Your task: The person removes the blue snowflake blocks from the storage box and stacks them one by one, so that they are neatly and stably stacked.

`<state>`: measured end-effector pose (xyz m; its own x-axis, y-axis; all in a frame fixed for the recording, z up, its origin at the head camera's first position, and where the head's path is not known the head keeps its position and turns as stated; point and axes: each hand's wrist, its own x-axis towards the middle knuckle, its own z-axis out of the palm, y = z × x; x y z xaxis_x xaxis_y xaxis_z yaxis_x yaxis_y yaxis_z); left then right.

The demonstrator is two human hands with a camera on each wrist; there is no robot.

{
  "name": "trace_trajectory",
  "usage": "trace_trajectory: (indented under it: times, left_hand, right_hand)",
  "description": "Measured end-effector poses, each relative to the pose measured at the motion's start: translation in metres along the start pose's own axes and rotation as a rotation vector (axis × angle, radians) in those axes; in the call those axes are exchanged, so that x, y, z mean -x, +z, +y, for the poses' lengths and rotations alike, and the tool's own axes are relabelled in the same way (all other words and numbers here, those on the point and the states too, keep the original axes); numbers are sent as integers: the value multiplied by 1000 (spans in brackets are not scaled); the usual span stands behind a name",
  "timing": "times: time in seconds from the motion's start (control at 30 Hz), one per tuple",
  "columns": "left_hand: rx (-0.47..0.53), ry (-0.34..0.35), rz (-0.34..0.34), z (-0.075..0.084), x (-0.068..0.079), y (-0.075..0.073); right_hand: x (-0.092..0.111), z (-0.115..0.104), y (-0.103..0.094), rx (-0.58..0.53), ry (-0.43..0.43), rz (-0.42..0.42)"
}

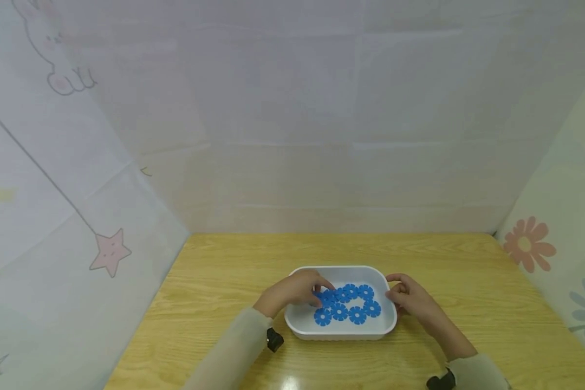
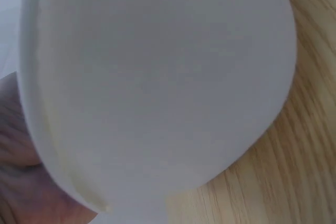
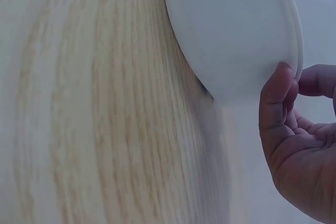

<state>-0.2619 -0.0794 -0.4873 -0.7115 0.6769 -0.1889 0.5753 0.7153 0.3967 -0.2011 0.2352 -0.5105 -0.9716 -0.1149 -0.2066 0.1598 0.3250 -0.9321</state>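
Inside a white plastic tray (image 1: 341, 331) lie several blue flower-shaped discs (image 1: 357, 315), each with a notched edge and a hole in the middle. My left hand (image 1: 302, 287) reaches over the tray's left side, thumb and forefinger apart around the leftmost discs. I cannot tell whether it grips one of them. At the opposite end, my right hand (image 1: 411, 300) holds the tray's rim with thumb and fingers. The right wrist view shows a fingertip (image 3: 283, 72) against the tray's outer wall (image 3: 236, 35). From the left wrist, the tray wall (image 2: 168, 77) hides most of the left hand (image 2: 26, 182).
The tray stands on a light wooden table (image 1: 234, 260). A pale cloth backdrop (image 1: 283, 135) rises behind the table, with printed side panels at left and right. Each wrist wears a black device (image 1: 274, 339) at the sleeve's end.
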Motion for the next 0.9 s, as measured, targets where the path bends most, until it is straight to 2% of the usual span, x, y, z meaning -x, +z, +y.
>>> trace_trajectory:
  times: [0.17,0.37,0.53,0.9]
  left_hand:
    - [-3,-26,-12,2,-7,1]
    - [-54,-65,-4,2,-10,5]
    - [-105,-49,15,2,-12,9]
    - [-136,-29,51,2,-13,12]
  right_hand:
    - [-1,2,-1,-7,-20,-9]
    - [-1,3,0,-8,-29,-14]
    - [-1,3,0,-7,-32,-9]
    - [-4,5,1,5,-27,1]
